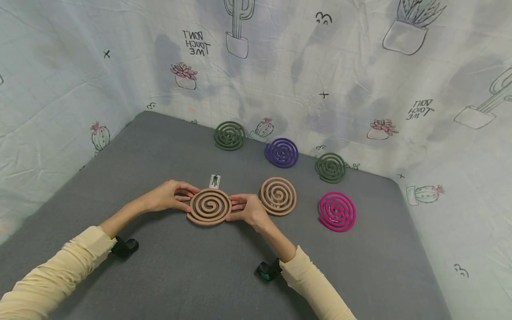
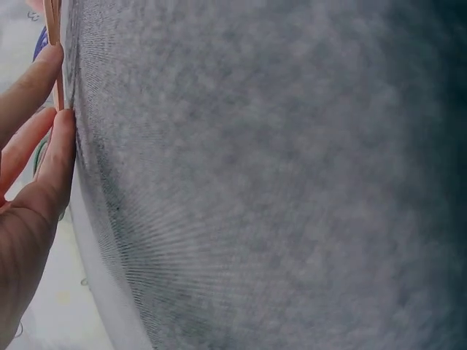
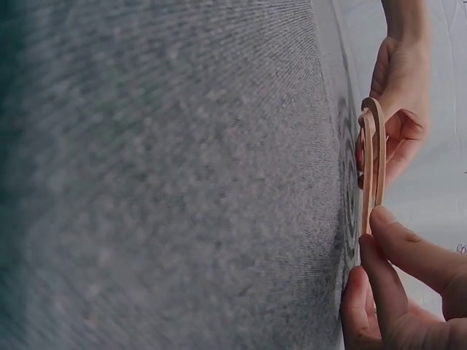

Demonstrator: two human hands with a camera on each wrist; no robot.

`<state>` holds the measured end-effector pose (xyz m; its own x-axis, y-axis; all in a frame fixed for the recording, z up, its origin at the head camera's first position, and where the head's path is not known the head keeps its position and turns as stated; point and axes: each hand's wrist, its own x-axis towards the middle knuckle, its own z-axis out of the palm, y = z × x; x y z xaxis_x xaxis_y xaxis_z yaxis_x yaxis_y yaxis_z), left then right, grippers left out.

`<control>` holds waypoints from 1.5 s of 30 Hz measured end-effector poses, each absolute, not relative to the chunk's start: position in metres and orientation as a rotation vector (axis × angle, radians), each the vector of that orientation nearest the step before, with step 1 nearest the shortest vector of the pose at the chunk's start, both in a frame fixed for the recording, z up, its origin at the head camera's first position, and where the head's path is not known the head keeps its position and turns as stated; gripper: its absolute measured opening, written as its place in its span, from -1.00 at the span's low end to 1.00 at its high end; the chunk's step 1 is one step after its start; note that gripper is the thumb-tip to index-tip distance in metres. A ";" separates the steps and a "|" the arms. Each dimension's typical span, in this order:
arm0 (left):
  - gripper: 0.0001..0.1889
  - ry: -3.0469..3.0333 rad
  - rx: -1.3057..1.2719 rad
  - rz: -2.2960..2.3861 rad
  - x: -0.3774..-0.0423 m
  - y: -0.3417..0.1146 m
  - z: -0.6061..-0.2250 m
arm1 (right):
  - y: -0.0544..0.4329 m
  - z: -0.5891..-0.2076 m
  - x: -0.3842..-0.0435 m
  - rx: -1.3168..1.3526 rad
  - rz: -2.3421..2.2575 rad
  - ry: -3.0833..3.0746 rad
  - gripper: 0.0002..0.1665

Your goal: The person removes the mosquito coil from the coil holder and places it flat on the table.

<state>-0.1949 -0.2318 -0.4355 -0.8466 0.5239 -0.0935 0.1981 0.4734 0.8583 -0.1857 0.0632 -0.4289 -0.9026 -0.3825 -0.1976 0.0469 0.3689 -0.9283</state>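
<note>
Two hands hold a tan mosquito coil between them, just above the table. My left hand pinches its left edge between thumb and fingers. At its right edge the right hand does the same. In the right wrist view the coil is seen edge-on, with a spiral shadow on the cloth beside it. A small metal coil stand lies just beyond the coil's far edge. In the left wrist view only a thin strip of the coil shows beyond the left hand's fingertips.
Another tan coil lies to the right, with a pink coil past it. Along the back are a purple coil and two green coils, one left, one right. Printed white cloth surrounds the grey table.
</note>
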 end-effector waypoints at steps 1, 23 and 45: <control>-0.36 2.385 0.607 1.320 -0.195 -0.231 -0.435 | 0.063 -0.428 -0.186 -0.295 -1.542 2.261 -0.31; -0.36 2.494 0.682 1.181 -0.195 -0.232 -0.437 | 0.060 -0.433 -0.184 -0.332 -1.428 2.399 -0.41; -0.35 2.591 0.725 1.072 -0.197 -0.230 -0.437 | 0.057 -0.433 -0.184 -0.354 -1.370 2.464 -0.46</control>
